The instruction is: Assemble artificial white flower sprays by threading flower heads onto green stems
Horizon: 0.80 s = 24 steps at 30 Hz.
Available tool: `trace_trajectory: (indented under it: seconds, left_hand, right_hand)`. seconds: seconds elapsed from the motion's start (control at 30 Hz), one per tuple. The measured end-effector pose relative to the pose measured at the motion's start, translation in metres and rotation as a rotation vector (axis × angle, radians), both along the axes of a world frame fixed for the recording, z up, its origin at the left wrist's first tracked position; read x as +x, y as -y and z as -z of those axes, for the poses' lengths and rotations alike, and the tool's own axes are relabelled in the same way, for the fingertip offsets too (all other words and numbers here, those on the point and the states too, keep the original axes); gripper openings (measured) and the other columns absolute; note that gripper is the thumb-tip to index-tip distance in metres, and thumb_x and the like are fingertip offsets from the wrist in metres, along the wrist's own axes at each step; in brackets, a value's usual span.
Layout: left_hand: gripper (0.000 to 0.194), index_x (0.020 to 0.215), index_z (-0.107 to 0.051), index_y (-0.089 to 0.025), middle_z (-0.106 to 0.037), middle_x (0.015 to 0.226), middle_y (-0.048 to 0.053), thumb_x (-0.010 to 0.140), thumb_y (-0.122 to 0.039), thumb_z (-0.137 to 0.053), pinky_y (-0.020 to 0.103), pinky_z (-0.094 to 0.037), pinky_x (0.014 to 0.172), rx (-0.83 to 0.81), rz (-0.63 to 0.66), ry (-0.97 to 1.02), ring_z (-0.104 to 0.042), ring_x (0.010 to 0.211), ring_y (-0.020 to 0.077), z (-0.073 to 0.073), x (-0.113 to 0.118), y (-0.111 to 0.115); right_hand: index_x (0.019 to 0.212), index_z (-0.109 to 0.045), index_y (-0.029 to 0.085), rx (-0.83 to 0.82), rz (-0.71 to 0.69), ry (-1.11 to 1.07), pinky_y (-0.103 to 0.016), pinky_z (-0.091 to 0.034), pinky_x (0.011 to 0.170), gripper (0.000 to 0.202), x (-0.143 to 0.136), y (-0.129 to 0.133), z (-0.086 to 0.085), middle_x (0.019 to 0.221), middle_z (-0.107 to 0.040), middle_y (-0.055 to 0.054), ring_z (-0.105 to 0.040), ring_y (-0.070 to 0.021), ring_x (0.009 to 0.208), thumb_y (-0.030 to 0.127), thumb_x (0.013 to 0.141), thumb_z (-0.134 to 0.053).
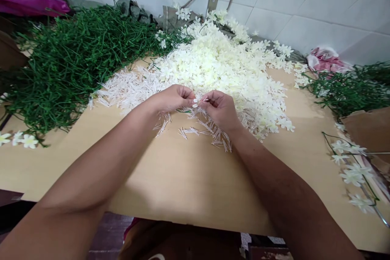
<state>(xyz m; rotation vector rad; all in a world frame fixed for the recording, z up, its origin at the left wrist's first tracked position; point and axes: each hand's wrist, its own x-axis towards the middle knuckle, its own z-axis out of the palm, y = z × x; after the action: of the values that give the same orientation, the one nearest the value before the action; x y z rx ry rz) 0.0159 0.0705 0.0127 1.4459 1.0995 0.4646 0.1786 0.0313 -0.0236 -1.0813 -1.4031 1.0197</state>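
Both of my hands meet over the middle of the wooden table point(183, 178). My left hand point(175, 98) pinches a small white flower point(196, 102) at its edge. Close beside it, my right hand point(219, 107) has its fingertips together on a thin white piece point(205, 99) at the flower's other side. Behind the hands rises a large heap of cream-white flowers point(213, 57). Thin white sticks point(128, 87) lie in a pile to the left, and more are scattered just below the hands.
Green plastic stems point(76, 53) form a big pile at the left, with a smaller green pile point(359, 89) at the right. A flower spray point(355, 174) and cardboard point(368, 130) lie at the right edge. A tiled wall point(289, 0) stands behind.
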Motion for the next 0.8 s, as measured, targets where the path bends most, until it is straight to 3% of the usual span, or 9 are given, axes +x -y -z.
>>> trace_trajectory:
  seconds: [0.23,0.47,0.8]
  left_hand:
    - [0.013,0.06,-0.057,-0.013,-0.053,0.052,-0.004,0.068,-0.006,-0.065,0.021,-0.029,0.051,-0.157,-0.1,0.114,-0.043,0.047,0.0045,0.0019,0.0026,0.0023]
    - [0.019,0.056,-0.057,-0.012,-0.049,0.048,-0.005,0.071,-0.002,-0.062,0.021,-0.024,0.049,-0.129,-0.071,0.064,-0.039,0.044,0.0038,-0.0013,0.0035,0.0023]
    - [0.02,0.056,-0.056,-0.012,-0.048,0.046,-0.005,0.071,0.002,-0.059,0.02,-0.024,0.046,-0.128,-0.014,0.025,-0.038,0.042,0.0031,0.0003,0.0025,0.0016]
  right_hand:
    - [0.065,-0.06,0.016,-0.07,-0.041,-0.077,-0.023,-0.038,0.053,0.02,0.0033,-0.0022,0.0024,0.06,-0.059,0.003,-0.048,-0.0071,0.055,0.026,0.058,-0.076]
    - [0.066,-0.06,0.016,-0.107,-0.063,-0.063,-0.023,-0.038,0.054,0.022,0.0042,-0.0033,0.0046,0.06,-0.058,0.003,-0.048,-0.0074,0.055,0.029,0.058,-0.077]
    - [0.065,-0.057,0.017,0.045,-0.012,0.043,-0.027,-0.044,0.06,0.011,-0.0015,0.0046,0.0052,0.067,-0.061,0.001,-0.054,-0.0097,0.062,0.02,0.065,-0.068]
